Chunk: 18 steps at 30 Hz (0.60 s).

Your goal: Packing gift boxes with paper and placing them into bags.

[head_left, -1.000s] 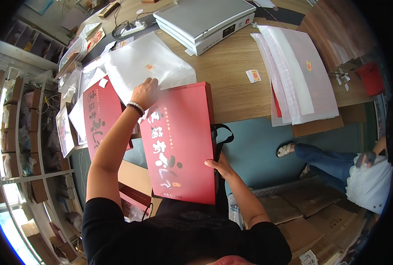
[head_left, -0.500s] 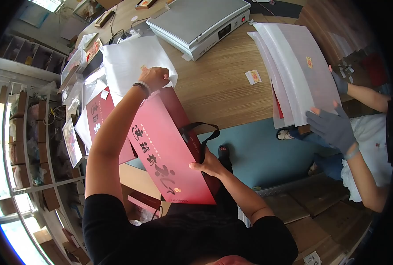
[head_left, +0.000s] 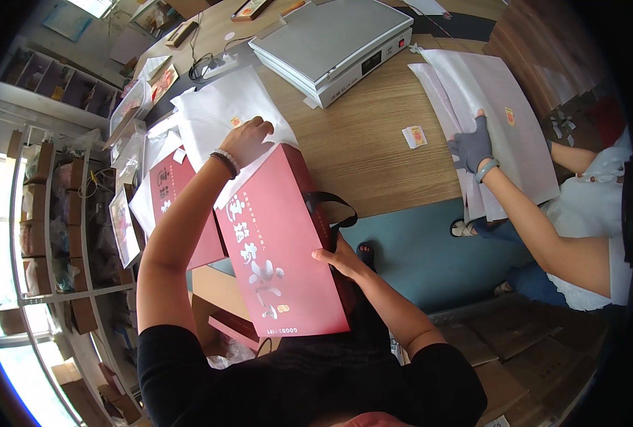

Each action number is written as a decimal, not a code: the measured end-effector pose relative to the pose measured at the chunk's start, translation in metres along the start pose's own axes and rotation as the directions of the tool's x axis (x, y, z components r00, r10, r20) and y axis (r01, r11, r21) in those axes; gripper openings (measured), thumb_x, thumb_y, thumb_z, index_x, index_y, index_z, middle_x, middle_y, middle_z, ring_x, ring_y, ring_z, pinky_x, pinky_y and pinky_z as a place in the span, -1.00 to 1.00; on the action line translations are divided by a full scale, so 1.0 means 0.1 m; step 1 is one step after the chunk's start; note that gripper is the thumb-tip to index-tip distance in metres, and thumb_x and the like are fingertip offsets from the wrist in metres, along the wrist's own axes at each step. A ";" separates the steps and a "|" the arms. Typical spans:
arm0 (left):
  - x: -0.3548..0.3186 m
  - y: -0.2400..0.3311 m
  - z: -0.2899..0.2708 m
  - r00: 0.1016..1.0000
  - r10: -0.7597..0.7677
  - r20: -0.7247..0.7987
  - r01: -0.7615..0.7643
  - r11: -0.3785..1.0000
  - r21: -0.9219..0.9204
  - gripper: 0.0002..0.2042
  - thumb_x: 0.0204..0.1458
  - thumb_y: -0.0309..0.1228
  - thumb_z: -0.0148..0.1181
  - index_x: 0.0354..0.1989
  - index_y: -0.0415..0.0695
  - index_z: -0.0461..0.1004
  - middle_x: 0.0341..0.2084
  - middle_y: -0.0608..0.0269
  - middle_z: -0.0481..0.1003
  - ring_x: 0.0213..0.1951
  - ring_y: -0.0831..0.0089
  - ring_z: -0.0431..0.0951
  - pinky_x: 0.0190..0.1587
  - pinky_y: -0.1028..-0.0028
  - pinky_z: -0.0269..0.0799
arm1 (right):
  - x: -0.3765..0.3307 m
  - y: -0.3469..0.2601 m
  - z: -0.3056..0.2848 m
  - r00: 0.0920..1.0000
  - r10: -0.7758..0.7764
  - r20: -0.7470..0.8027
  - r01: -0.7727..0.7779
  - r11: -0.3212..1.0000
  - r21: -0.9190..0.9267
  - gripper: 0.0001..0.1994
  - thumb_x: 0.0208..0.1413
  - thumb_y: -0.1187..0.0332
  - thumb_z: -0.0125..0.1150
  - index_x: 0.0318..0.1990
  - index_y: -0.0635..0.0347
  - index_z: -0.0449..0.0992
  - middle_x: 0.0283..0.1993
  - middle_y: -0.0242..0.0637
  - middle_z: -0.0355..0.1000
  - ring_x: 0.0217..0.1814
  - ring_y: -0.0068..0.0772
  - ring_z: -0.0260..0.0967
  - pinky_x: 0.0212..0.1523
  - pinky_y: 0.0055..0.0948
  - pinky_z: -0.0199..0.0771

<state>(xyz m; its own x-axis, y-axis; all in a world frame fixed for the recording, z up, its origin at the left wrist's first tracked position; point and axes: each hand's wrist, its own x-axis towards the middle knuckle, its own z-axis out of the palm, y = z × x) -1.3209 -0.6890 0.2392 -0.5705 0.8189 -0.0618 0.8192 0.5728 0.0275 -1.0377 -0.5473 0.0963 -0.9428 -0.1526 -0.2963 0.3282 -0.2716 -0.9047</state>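
A large red gift box (head_left: 281, 249) with printed lettering and a black ribbon handle (head_left: 338, 206) is tilted in front of me. My right hand (head_left: 341, 257) grips its right edge below the handle, thumb on the front face, the other fingers mostly hidden behind. At the box's far end, a white translucent sleeve (head_left: 220, 99) with a small orange-and-yellow sticker (head_left: 235, 122) lies against it. My left hand (head_left: 249, 142) is curled at the sleeve's edge, pinching it. A second red box (head_left: 181, 192) lies to the left, partly covered by white sheets.
A grey flat-topped machine (head_left: 330, 50) stands on the wooden table (head_left: 359, 142) near a small sticker label (head_left: 414, 136). At right, a co-worker's gloved hand (head_left: 471, 146) rests on a white-wrapped package (head_left: 515, 153). Open carton (head_left: 220, 288) below; shelves (head_left: 49, 213) at left.
The red box's front has turned more toward me, and my left hand has moved slightly along the sleeve's edge. The co-worker's gloved hand has moved up and left across the wrapped package.
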 end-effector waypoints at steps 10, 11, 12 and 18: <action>-0.04 -0.06 0.70 0.973 -0.228 0.042 0.230 0.973 -0.037 -0.79 -0.08 -0.39 0.07 -0.30 -0.23 0.41 -0.34 0.05 0.44 -0.31 0.08 0.49 -0.23 0.22 0.43 | 0.12 0.00 -0.08 0.995 -0.026 0.100 0.018 0.997 0.079 -0.08 -0.12 0.12 0.24 0.29 0.34 -0.18 0.25 -0.05 0.00 0.30 -0.23 -0.05 0.27 -0.30 -0.01; -0.02 -0.07 0.74 0.952 -0.306 -0.011 0.306 0.952 -0.015 -0.86 -0.08 -0.43 0.05 -0.38 -0.23 0.38 -0.36 0.08 0.45 -0.34 0.08 0.49 -0.28 0.20 0.44 | 0.15 0.02 -0.06 0.994 -0.025 0.104 0.016 0.997 0.082 -0.08 -0.12 0.12 0.24 0.29 0.34 -0.18 0.25 -0.05 0.00 0.30 -0.23 -0.05 0.27 -0.30 -0.01; -0.04 -0.08 0.77 0.951 -0.310 -0.010 0.309 0.951 -0.011 -0.86 -0.08 -0.43 0.05 -0.38 -0.23 0.38 -0.36 0.08 0.45 -0.34 0.08 0.49 -0.28 0.20 0.44 | 0.19 0.04 -0.03 0.996 0.000 0.089 -0.005 0.998 0.057 -0.06 -0.10 0.07 0.24 0.29 0.35 -0.20 0.25 -0.05 -0.02 0.29 -0.23 -0.03 0.25 -0.30 0.01; -0.05 0.27 0.80 0.983 -0.009 -0.185 0.033 0.991 0.128 -0.96 -0.05 -0.52 0.02 -0.45 -0.15 0.29 -0.55 0.19 0.33 -0.44 0.27 0.48 -0.47 0.38 0.46 | 0.31 -0.04 -0.15 0.994 0.105 0.018 -0.106 0.989 0.103 -0.07 -0.12 -0.02 0.29 0.23 0.41 -0.08 0.17 -0.02 0.12 0.19 -0.21 0.13 0.19 -0.32 0.11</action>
<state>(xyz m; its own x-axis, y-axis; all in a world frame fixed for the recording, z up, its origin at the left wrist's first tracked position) -1.2912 -0.6799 0.1607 -0.5786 0.8062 0.1239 0.8007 0.5903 -0.1022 -1.0688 -0.5370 0.0865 -0.9020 -0.1971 -0.3841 0.4307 -0.3500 -0.8319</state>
